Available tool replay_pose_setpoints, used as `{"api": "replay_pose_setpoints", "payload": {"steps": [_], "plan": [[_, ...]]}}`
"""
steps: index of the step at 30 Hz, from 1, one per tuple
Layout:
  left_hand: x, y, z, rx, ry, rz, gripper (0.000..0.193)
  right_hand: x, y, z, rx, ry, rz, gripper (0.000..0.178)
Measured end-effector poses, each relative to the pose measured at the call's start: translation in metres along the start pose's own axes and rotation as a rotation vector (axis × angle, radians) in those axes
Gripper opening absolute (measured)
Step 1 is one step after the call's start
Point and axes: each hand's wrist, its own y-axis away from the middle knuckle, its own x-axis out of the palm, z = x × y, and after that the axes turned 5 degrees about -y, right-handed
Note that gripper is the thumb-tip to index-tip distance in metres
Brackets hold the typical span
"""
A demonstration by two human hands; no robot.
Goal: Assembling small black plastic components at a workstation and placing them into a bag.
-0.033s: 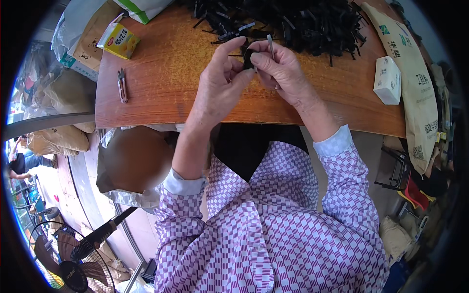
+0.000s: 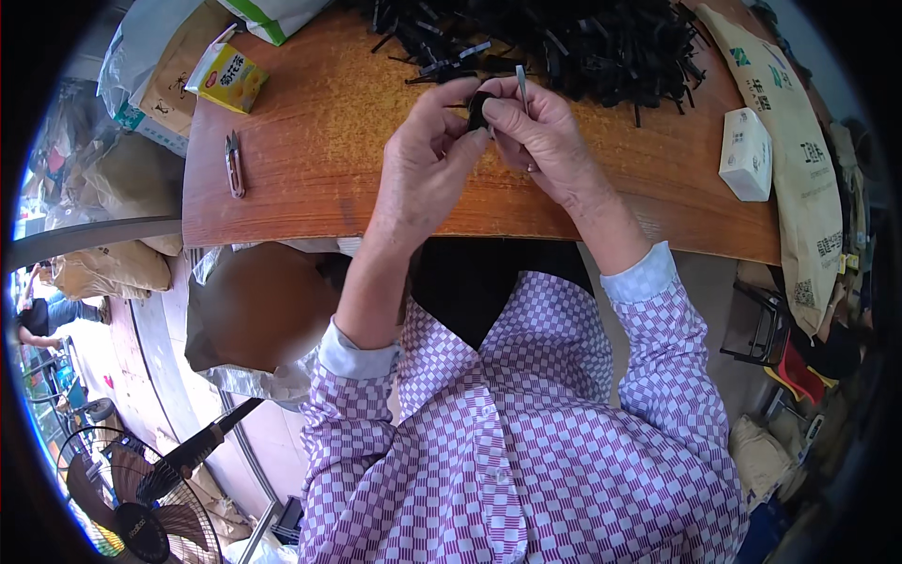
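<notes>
Bench status: black pile point(image 2: 601, 56) of short strips is sitting just beyond the hands, taking up the far middle of the table point(image 2: 301, 160). Yellow drink carton point(image 2: 228, 79) is standing far left, next to a brown paper bag point(image 2: 178, 85). Snips point(image 2: 235, 169) are lying left, well apart from the hands. White packet point(image 2: 747, 155) is lying right, beside a long printed paper sack point(image 2: 799, 188) that is covering the right edge.

Small black piece point(image 2: 478, 111) is sitting between both hands, above the table near the pile; fingers are hiding part of it. Right hand point(image 2: 556, 141) is pinching it with the thumb and also holding a slim metal tool point(image 2: 521, 83), end pointing up. Left hand point(image 2: 423, 160) is curling thumb and fingers around the other side; can't tell if they're closing on it.

Surface: brown wood grain, showing yellowish worn patches. Room: fan point(image 2: 141, 531) is standing lower left, brown sacks point(image 2: 113, 268) are lying left of the table, another person point(image 2: 42, 315) is showing at the far left rim.
</notes>
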Motion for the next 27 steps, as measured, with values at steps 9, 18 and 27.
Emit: {"api": "replay_pose_setpoints", "payload": {"steps": [9, 18, 27], "plan": [[0.008, 0.01, 0.0, -0.095, 0.149, -0.133, 0.032, 0.009, 0.015, 0.007, -0.083, 0.268, -0.044, 0.031], [0.013, 0.012, 0.006, -0.058, 0.128, -0.188, 0.031, 0.022, 0.024, -0.005, -0.087, 0.304, -0.019, 0.042], [0.015, 0.014, 0.006, 0.08, -0.07, -0.257, 0.031, 0.032, 0.025, -0.004, -0.1, 0.328, -0.025, 0.033]]}}
